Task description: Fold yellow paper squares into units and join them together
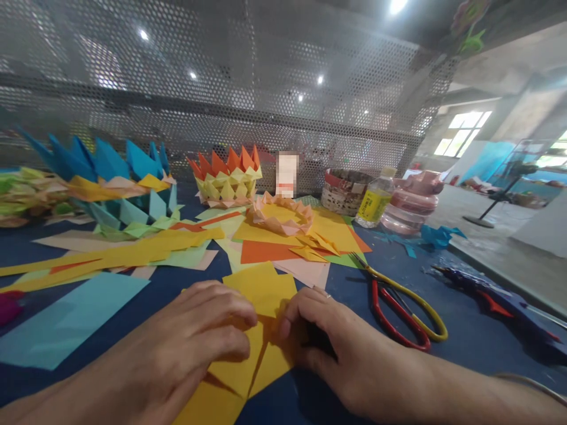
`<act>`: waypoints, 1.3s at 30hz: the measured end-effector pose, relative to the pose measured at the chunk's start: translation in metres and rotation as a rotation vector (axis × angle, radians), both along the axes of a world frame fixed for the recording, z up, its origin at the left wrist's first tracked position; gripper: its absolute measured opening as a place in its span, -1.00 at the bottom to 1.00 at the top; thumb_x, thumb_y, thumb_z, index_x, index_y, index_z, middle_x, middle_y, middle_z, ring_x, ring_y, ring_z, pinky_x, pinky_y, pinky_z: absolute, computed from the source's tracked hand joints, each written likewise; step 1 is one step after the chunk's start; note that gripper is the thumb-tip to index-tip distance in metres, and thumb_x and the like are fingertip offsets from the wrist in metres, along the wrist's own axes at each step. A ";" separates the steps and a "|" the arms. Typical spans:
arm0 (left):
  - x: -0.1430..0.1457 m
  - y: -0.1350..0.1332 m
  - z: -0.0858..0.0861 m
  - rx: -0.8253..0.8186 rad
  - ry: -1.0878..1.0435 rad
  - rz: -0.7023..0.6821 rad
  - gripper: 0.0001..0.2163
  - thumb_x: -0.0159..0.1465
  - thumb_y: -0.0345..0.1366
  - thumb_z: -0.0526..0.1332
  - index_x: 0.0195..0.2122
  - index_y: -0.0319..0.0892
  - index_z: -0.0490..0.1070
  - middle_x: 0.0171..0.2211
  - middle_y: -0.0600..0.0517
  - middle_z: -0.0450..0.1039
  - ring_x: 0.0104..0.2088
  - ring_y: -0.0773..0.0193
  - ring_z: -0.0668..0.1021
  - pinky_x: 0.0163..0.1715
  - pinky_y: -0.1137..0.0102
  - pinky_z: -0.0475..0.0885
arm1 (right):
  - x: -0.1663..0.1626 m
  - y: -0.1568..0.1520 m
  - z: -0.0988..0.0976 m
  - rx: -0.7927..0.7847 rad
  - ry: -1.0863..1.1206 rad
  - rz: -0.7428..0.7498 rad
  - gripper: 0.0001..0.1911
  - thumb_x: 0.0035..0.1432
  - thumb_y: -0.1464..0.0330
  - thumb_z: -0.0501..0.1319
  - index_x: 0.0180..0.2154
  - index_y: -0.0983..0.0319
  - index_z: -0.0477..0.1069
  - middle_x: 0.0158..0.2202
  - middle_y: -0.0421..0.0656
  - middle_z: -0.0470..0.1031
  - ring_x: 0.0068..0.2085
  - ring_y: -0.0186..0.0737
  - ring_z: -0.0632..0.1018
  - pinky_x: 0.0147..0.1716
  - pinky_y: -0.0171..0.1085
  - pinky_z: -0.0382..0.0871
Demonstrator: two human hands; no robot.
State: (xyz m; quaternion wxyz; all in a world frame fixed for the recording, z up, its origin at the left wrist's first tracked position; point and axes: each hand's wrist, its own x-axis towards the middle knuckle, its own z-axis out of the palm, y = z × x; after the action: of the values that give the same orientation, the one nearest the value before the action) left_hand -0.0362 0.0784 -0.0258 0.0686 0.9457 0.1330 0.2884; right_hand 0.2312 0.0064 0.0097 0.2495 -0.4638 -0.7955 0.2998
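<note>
Several sheets of yellow paper (259, 295) lie in front of me, creased and partly overlapping. My left hand (204, 330) rests over their left side, fingers curled onto the paper, with thumb and index finger close together. From the right, my right hand (323, 336) pinches a raised, folded edge of the yellow paper; its fingertips are partly hidden. To the right lie scissors (398, 304) with one red and one yellow handle, blades slightly apart. Beyond the hands, a ring of folded pale-orange paper (283, 221) sits on coloured sheets.
Folded-paper crowns stand at the back: a blue one (119, 177) and an orange-and-yellow one (228, 180). A round basket (345, 192), a yellow-labelled bottle (375, 200) and a pink bottle (411, 203) stand back right. A glue gun (496, 301) lies far right. Light-blue paper (73, 319) lies left.
</note>
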 end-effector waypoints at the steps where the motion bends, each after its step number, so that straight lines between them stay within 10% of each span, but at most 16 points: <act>1: 0.001 0.003 0.002 0.002 0.024 -0.044 -0.61 0.29 -0.65 -0.04 -0.14 -0.02 0.39 -0.02 0.08 0.50 0.07 0.32 0.50 0.17 0.34 0.25 | 0.000 -0.001 -0.002 0.038 0.009 0.003 -0.58 0.03 0.79 0.18 -0.18 0.23 0.43 -0.14 -0.17 0.52 -0.15 -0.27 0.54 -0.12 -0.30 0.45; 6: 0.002 0.012 0.010 -0.037 0.130 -0.212 -0.76 0.36 -0.57 0.11 -0.17 -0.04 0.36 -0.23 0.15 0.51 -0.14 0.33 0.53 0.16 0.31 0.30 | 0.002 -0.009 -0.008 0.317 -0.089 0.156 -0.66 0.30 0.67 0.12 -0.11 0.22 0.56 -0.06 -0.10 0.55 -0.04 -0.23 0.54 0.03 -0.26 0.41; 14: 0.010 0.002 0.006 -0.214 0.075 -0.080 -0.84 0.45 -0.40 0.17 -0.23 0.03 0.46 -0.36 0.25 0.49 -0.30 0.47 0.54 -0.28 0.52 0.37 | 0.003 -0.008 -0.003 0.401 -0.295 0.337 -0.66 0.52 0.45 0.04 0.06 0.22 0.57 -0.04 -0.08 0.60 -0.04 -0.22 0.53 0.08 -0.23 0.38; 22: 0.019 -0.007 -0.002 -0.065 -0.034 0.117 -0.82 0.45 -0.02 0.19 0.00 0.12 0.39 -0.19 0.24 0.68 -0.19 0.34 0.70 -0.31 0.53 0.52 | 0.002 -0.010 0.000 0.370 -0.326 0.360 -0.61 0.55 0.41 -0.04 0.08 0.23 0.55 -0.01 -0.06 0.60 -0.06 -0.19 0.54 0.01 -0.23 0.40; 30: 0.024 -0.009 0.001 -0.159 -0.058 0.062 -0.79 0.35 -0.37 0.20 -0.06 0.10 0.40 -0.34 0.28 0.59 -0.33 0.42 0.64 -0.32 0.52 0.48 | 0.002 -0.006 -0.003 0.396 -0.292 0.357 -0.63 0.51 0.45 -0.01 0.06 0.24 0.56 -0.07 -0.07 0.60 -0.08 -0.20 0.54 0.04 -0.25 0.37; 39: 0.031 -0.011 -0.001 -0.159 -0.132 0.113 -0.94 0.42 -0.22 0.19 -0.12 0.10 0.43 -0.35 0.26 0.61 -0.34 0.37 0.65 -0.36 0.49 0.50 | 0.001 -0.010 -0.001 0.372 -0.306 0.363 -0.63 0.52 0.45 -0.02 0.05 0.25 0.56 -0.02 -0.06 0.61 -0.06 -0.22 0.53 0.03 -0.22 0.40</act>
State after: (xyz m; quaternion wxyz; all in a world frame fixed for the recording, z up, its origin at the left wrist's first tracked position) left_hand -0.0055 0.0679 -0.0267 0.1355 0.9074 0.2036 0.3419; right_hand 0.2317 -0.0031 0.0087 0.1497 -0.3001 -0.9350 0.1152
